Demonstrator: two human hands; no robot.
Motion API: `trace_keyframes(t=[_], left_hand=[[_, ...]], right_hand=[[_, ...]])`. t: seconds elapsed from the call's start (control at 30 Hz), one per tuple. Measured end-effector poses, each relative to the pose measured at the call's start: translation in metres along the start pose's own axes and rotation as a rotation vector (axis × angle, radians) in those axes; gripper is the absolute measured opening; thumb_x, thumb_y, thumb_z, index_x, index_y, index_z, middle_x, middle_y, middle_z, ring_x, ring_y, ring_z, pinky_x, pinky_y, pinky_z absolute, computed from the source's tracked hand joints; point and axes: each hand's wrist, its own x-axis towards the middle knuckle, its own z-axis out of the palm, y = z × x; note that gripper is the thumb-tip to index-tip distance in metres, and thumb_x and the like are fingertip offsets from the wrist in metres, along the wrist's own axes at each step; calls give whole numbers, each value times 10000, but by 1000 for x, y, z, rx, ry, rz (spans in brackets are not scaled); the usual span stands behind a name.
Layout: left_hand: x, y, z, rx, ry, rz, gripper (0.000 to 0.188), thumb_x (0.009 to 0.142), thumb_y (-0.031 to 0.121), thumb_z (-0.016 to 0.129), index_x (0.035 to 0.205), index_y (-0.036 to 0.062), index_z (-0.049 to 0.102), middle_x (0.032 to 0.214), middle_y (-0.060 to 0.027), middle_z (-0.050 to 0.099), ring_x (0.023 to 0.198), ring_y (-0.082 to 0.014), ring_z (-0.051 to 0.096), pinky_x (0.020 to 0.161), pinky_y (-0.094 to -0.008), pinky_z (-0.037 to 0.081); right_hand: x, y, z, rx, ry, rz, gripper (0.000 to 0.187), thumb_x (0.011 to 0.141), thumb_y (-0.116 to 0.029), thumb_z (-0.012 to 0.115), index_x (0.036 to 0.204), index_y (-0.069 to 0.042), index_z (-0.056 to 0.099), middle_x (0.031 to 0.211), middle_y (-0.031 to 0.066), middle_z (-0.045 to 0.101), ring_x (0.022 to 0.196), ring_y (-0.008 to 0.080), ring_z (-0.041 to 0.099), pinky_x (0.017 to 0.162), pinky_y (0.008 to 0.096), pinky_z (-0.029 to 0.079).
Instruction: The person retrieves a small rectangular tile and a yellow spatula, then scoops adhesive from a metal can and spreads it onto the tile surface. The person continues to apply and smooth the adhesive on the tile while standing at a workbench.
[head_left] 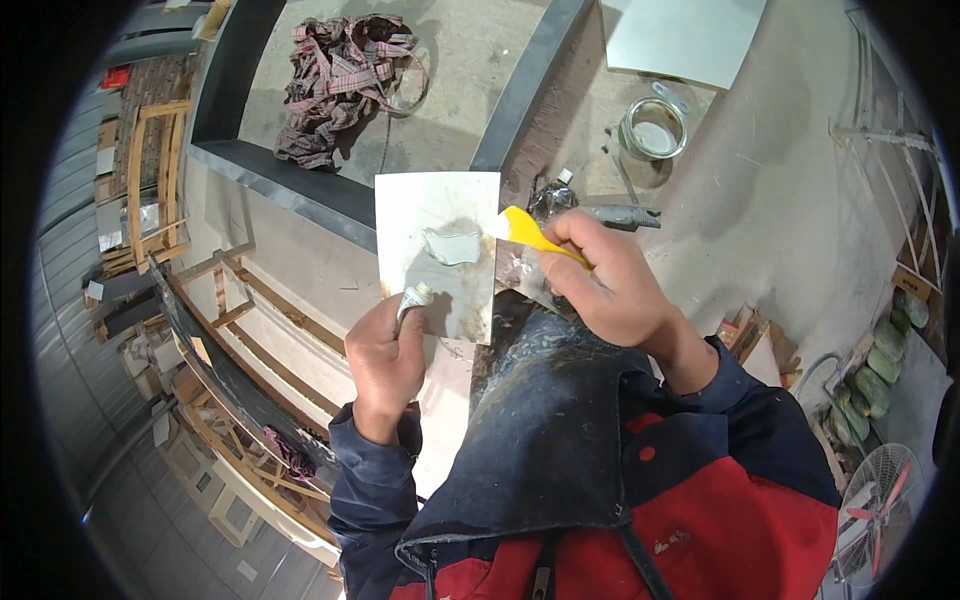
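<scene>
My left hand (383, 358) is closed at the lower left edge of a white rectangular board (432, 200), with the thumb over its face. Between thumb and fingers it also pinches a small whitish tube (416, 296). A patch of pale grey-green paste (453, 248) lies on the middle of the board. My right hand (612, 285) grips a yellow spatula (530, 231). The spatula's whitish blade end is at the board's right edge, beside the paste; whether it touches the board I cannot tell. Some fingers of my left hand are hidden.
A dark grey frame (290, 197) stands ahead, with crumpled plaid cloth (345, 75) inside it. Right of it are a round container (654, 128), a grey-handled tool (622, 216) and a white sheet (685, 40). Wooden frames (280, 310) stand left; a fan (880, 510) and green melons (872, 390) right.
</scene>
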Motion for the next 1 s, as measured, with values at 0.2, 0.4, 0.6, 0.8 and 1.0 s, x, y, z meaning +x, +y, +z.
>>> trace_keyframes(t=[0.2, 0.4, 0.6, 0.8, 1.0], left_hand=[[4, 8, -2, 3, -76, -52, 152, 981, 36, 629, 1088, -26, 718, 785, -152, 689, 679, -228, 666, 663, -335, 521], [-1, -9, -1, -297, -78, -45, 316, 1109, 215, 551, 1323, -13, 606, 772, 1, 609, 597, -53, 477, 546, -222, 380], [1, 0, -7, -489, -77, -293, 384, 1104, 364, 552, 1167, -3, 647, 740, -6, 570, 543, -40, 430, 474, -192, 315], [9, 6, -5, -709, -139, -410, 439, 1090, 420, 553, 1087, -11, 638, 719, -23, 561, 476, -67, 416, 438, -219, 306], [14, 5, -2, -783, -175, -403, 442, 1093, 416, 545, 1083, -18, 631, 717, -38, 559, 447, -78, 405, 428, -235, 304]], right_hand=[[1, -5, 0, -104, -89, 11, 218, 988, -178, 639, 1075, 18, 599, 902, 190, 655, 788, 282, 619, 715, 375, 486], [2, -3, 0, -51, -23, 9, 185, 966, -139, 640, 1039, 29, 612, 853, 123, 600, 772, 145, 536, 702, 313, 453], [5, 0, -4, -36, -29, 30, 197, 959, -143, 646, 1037, 35, 613, 856, 120, 603, 776, 158, 540, 712, 319, 460], [4, 0, -6, -22, -25, -10, 214, 954, -158, 656, 1032, 37, 615, 852, 156, 615, 762, 200, 579, 709, 338, 472], [2, 11, -4, -24, 0, -97, 223, 958, -161, 666, 1037, 40, 613, 869, 181, 635, 763, 260, 614, 701, 355, 483]])
